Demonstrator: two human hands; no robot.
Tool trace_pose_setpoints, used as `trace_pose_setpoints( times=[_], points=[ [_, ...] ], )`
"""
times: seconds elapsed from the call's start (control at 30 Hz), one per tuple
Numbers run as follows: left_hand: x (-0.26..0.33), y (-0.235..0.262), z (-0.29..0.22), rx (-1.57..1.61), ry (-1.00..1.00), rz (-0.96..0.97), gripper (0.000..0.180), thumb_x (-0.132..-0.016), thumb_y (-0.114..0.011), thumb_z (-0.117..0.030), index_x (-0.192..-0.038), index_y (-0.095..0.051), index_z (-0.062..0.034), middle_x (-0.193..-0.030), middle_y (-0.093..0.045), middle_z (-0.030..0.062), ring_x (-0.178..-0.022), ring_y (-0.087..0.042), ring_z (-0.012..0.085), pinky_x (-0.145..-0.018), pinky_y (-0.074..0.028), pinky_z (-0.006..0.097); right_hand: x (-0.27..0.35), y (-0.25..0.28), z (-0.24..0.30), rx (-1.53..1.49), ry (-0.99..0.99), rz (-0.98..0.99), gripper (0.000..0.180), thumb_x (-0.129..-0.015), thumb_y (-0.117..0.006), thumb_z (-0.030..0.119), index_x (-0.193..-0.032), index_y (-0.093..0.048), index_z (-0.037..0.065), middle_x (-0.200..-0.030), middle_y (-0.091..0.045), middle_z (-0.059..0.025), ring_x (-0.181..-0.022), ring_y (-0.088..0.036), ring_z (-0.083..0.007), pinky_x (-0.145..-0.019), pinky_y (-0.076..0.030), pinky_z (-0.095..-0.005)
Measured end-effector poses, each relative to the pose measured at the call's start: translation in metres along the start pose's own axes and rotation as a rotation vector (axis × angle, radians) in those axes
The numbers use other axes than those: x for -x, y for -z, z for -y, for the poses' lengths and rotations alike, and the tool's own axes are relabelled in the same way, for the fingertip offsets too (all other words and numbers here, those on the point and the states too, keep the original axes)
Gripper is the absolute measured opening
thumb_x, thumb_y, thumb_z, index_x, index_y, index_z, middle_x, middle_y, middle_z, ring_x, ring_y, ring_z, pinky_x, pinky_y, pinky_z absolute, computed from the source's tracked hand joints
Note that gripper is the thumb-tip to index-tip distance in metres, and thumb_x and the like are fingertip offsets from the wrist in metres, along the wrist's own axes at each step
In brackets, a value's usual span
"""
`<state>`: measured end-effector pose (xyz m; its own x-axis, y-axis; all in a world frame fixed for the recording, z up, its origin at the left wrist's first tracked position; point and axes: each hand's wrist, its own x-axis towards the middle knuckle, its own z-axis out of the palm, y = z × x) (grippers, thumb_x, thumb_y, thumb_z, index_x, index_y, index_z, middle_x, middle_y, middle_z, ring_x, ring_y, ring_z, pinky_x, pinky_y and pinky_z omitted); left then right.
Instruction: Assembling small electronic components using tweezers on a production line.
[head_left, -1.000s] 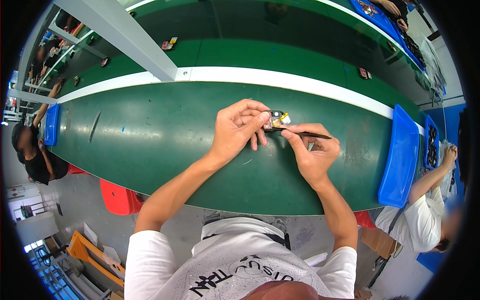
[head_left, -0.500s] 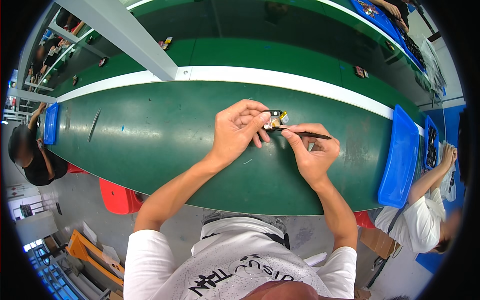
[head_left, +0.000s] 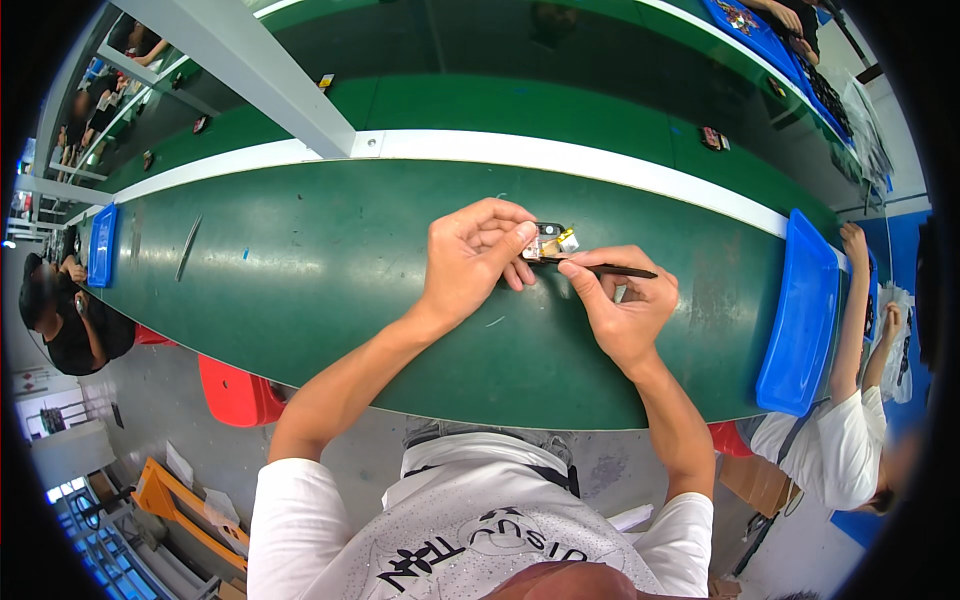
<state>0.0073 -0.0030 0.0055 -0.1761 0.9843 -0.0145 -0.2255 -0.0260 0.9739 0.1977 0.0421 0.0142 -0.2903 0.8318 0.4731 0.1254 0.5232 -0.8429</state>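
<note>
Over the green table, my left hand grips a small open black electronic device between thumb and fingers. Inside its casing, light-coloured and yellow parts show, with a small silvery piece with yellow on it at the right side. My right hand is closed around dark tweezers, held like a pen. Their tip reaches the device's lower edge, close to my left fingertips; exactly what it touches is too small to tell.
A blue tray stands at the table's right end, another blue tray at the left. A loose thin grey strip lies on the left. Behind a white rail, a green belt carries small devices. Co-workers sit at both sides.
The silvery piece at the device has shifted and tilted slightly. My hands have barely moved. Small devices on the belt have moved left, and the co-worker on the right has raised an arm.
</note>
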Motion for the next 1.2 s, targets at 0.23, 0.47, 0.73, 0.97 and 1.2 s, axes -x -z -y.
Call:
trace_pose_setpoints(
  times=[0.23, 0.47, 0.73, 0.97, 1.2],
  points=[
    [-0.002, 0.000, -0.001, 0.012, 0.026, 0.023, 0.013, -0.100, -0.063, -0.004, -0.104, -0.066, 0.0073, -0.080, -0.071, 0.0129, -0.060, -0.070, 0.0168, -0.048, -0.054, 0.025, -0.002, 0.003, -0.002, 0.017, -0.051, 0.046, 0.012, -0.079, -0.086, 0.003, -0.088, -0.077, 0.003, -0.066, -0.067, 0.0015, -0.044, -0.037, -0.0008, -0.043, -0.025, -0.0210],
    [-0.006, 0.007, -0.001, -0.006, 0.007, 0.014, 0.016, -0.100, -0.062, -0.005, -0.106, -0.064, 0.0093, -0.086, -0.071, 0.0166, -0.060, -0.070, 0.0195, -0.047, -0.055, 0.025, -0.002, 0.001, -0.003, -0.048, -0.058, 0.028, 0.013, -0.079, -0.085, 0.001, -0.089, -0.077, 0.002, -0.079, -0.074, -0.0026, -0.044, -0.039, -0.0012, -0.042, -0.026, -0.0212],
    [-0.004, 0.005, 0.000, 0.015, 0.024, 0.027, 0.015, -0.100, -0.062, -0.005, -0.106, -0.064, 0.0091, -0.085, -0.071, 0.0162, -0.059, -0.069, 0.0189, -0.047, -0.055, 0.025, -0.001, -0.001, -0.002, 0.001, 0.038, 0.079, 0.014, -0.079, -0.084, 0.000, -0.089, -0.076, 0.004, -0.090, -0.079, -0.0036, -0.043, -0.039, -0.0023, -0.041, -0.029, -0.0209],
    [-0.004, 0.004, -0.004, 0.031, 0.032, 0.035, 0.015, -0.100, -0.062, -0.005, -0.105, -0.064, 0.0087, -0.085, -0.071, 0.0161, -0.058, -0.069, 0.0191, -0.046, -0.054, 0.025, -0.004, 0.001, 0.001, 0.025, 0.074, 0.086, 0.013, -0.078, -0.084, 0.000, -0.087, -0.075, 0.005, -0.088, -0.079, -0.0032, -0.042, -0.039, -0.0028, -0.041, -0.029, -0.0212],
    [-0.006, 0.003, -0.008, 0.069, 0.137, 0.048, 0.025, -0.101, -0.060, -0.008, -0.119, -0.064, 0.0078, -0.083, -0.069, 0.0123, -0.059, -0.069, 0.0180, -0.048, -0.055, 0.025, -0.006, 0.001, -0.003, 0.067, 0.139, 0.096, 0.013, -0.075, -0.084, 0.000, -0.083, -0.076, 0.007, -0.083, -0.079, -0.0019, -0.041, -0.042, -0.0055, -0.044, -0.031, -0.0235]
  ],
)
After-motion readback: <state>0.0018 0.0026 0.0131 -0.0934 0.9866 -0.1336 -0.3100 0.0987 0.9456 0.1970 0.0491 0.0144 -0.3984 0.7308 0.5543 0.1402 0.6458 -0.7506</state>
